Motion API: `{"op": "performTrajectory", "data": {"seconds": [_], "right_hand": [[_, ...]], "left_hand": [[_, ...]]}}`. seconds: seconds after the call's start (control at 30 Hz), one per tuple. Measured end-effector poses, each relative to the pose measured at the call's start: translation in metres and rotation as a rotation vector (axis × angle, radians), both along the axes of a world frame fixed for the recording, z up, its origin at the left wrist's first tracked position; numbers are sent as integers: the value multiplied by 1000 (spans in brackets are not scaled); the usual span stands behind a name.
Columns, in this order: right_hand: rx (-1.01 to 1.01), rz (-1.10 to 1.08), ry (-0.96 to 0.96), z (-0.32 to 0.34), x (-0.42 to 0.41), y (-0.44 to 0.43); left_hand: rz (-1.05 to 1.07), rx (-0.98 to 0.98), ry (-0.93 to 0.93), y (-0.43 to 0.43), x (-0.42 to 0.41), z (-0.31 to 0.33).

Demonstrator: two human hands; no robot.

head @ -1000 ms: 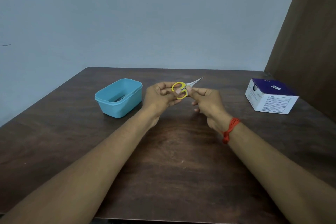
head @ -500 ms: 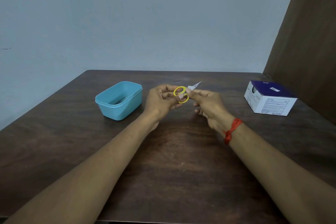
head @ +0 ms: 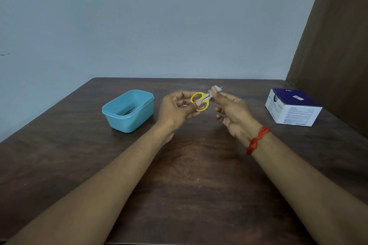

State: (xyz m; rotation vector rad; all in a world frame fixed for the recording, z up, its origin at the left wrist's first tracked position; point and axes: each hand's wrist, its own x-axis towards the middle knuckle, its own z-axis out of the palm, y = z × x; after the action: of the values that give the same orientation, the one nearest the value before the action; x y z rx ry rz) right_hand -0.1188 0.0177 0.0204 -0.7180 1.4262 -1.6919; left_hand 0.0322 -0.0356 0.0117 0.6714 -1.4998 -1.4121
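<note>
Small scissors with yellow loop handles (head: 199, 101) are held above the middle of the dark wooden table (head: 189, 175). My left hand (head: 177, 109) grips the yellow handles, thumb laid over the lower loop. My right hand (head: 231, 109) pinches the blades near their tip between thumb and forefinger, with something small and white at the fingertips; I cannot tell what it is. The other right fingers hang loosely curled. A red thread band (head: 256, 139) circles my right wrist.
An open light-blue plastic tub (head: 128, 111) stands left of my hands, with a dark item lying inside. A white and purple cardboard box (head: 292, 107) sits at the table's right edge. A brown panel (head: 338, 45) rises behind it.
My right fingers have slid up the blades toward the tip, covering most of the metal. Both hands stay at about the same place over the table.
</note>
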Motion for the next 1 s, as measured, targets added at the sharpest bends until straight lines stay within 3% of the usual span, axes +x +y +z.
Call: {"op": "performTrajectory", "data": {"seconds": [0.17, 0.4, 0.77, 1.0], "right_hand": [[-42, -66, -8, 4, -8, 1], [53, 83, 55, 4, -7, 3], [-7, 234, 616, 12, -18, 13], [-131, 204, 716, 14, -24, 9]], "left_hand": [[21, -9, -20, -4, 1, 0], [192, -132, -131, -18, 4, -5], [363, -402, -271, -23, 12, 3], [431, -373, -184, -24, 16, 8]]}}
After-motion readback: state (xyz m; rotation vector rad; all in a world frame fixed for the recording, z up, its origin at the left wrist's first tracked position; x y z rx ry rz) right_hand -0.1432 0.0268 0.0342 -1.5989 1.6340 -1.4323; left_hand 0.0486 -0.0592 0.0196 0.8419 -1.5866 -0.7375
